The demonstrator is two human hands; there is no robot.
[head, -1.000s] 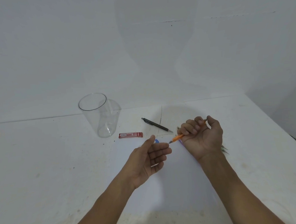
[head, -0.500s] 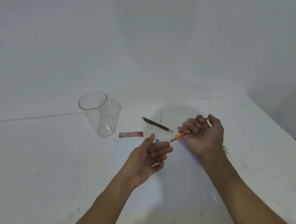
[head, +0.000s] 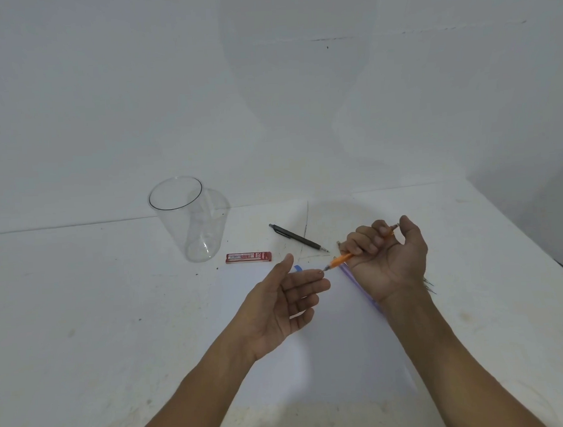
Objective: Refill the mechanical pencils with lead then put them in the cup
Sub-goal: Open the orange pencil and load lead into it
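An orange mechanical pencil [head: 340, 260] is held above a white table [head: 82, 305], its tip pointing left. The right hand [head: 386, 256] grips it in a curled fist, thumb near the back end. The left hand [head: 278, 308] lies open, palm up, holding nothing, its fingertips right at the pencil's tip; whether they touch is unclear. A black pencil [head: 297, 238] lies on the table just beyond, a purple one [head: 359, 284] partly under the right wrist. A red lead case [head: 248, 257] sits beside a clear cup [head: 189, 218], upright and empty. So no pencil looks finished yet; putting them in the cup is all still left.
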